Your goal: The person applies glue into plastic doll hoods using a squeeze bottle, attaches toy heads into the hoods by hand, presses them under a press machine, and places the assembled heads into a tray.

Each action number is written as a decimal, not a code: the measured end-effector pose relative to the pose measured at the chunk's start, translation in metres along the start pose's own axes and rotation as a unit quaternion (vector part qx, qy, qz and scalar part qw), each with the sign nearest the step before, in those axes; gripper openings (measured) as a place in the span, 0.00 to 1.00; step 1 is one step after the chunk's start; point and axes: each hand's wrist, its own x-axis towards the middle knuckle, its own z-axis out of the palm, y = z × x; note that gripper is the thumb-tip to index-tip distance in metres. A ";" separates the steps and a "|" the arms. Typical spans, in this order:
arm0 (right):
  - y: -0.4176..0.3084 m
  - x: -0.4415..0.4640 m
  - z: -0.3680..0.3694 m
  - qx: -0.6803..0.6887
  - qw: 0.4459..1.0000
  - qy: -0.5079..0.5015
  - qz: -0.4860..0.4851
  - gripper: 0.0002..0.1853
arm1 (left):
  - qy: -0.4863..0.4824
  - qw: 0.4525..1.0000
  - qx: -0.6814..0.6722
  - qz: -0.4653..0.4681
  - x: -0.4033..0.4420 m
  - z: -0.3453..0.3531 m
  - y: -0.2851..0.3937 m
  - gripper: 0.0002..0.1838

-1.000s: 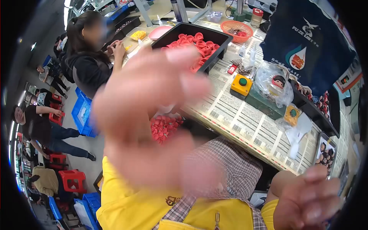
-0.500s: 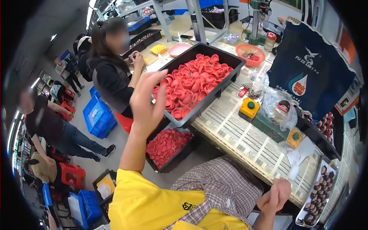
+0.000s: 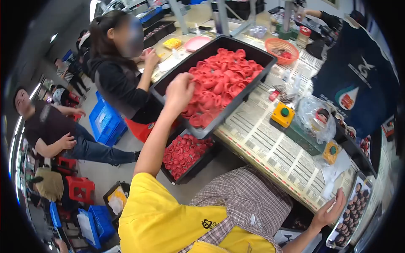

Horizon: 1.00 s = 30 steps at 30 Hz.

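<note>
My left hand [image 3: 180,92] is over the near left side of a black bin [image 3: 253,95]. Its fingers curl down against the heap of red hollow cup-shaped pieces [image 3: 217,80]; what they hold, if anything, is hidden. At the lower right, my right hand [image 3: 330,211] hovers by the table's front edge with its fingers stretched apart and nothing in it. Beside it lies a metal tray [image 3: 366,179] of small dark-and-pink doll heads [image 3: 352,213].
A second black bin of red pieces [image 3: 185,154] stands below. On the table are a yellow box with a green button [image 3: 282,114], a plastic-wrapped doll head [image 3: 322,116] and an orange basket [image 3: 283,46]. A co-worker [image 3: 120,80] sits at the left; another person [image 3: 55,122] stands behind.
My left hand has dropped from above the bin onto the red pieces, its fingers curling. My right hand has moved right toward the tray and opened. A dark sleeve now shows at the far right.
</note>
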 end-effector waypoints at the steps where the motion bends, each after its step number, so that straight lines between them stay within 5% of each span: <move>1: 0.012 -0.004 -0.001 -0.004 0.999 0.008 0.031 0.16 | 0.011 0.998 -0.062 -0.006 -0.002 -0.006 0.009 0.08; 4: 0.028 -0.006 -0.012 -0.014 0.992 0.037 0.119 0.18 | -0.014 0.940 -0.333 -0.065 -0.022 -0.015 0.072 0.08; 6: 0.039 -0.005 -0.015 0.003 0.981 0.030 0.194 0.19 | -0.121 0.878 -0.451 -0.103 -0.046 -0.009 0.110 0.09; 9: 0.060 -0.011 -0.006 -0.091 0.980 -0.011 0.177 0.22 | -0.248 0.817 -0.520 -0.019 -0.084 0.037 0.165 0.07; 12: 0.062 -0.011 0.011 -0.078 0.978 -0.037 0.189 0.26 | -0.400 0.718 -0.564 -0.085 -0.119 0.087 0.214 0.09; 14: 0.059 -0.007 0.019 -0.067 0.974 -0.060 0.207 0.28 | -0.446 0.707 -0.544 -0.067 -0.134 0.115 0.239 0.10; 19: 0.046 -0.017 0.049 -0.113 0.964 -0.151 0.188 0.33 | -0.369 0.756 -0.540 0.013 -0.151 0.145 0.267 0.11; 23: 0.053 -0.028 0.058 -0.116 0.975 -0.104 0.159 0.27 | -0.442 0.624 -0.630 -0.139 -0.158 0.148 0.261 0.14; 30: 0.095 -0.050 0.057 -0.025 0.981 -0.064 0.182 0.26 | -0.457 0.449 -0.728 -0.244 -0.137 0.127 0.220 0.21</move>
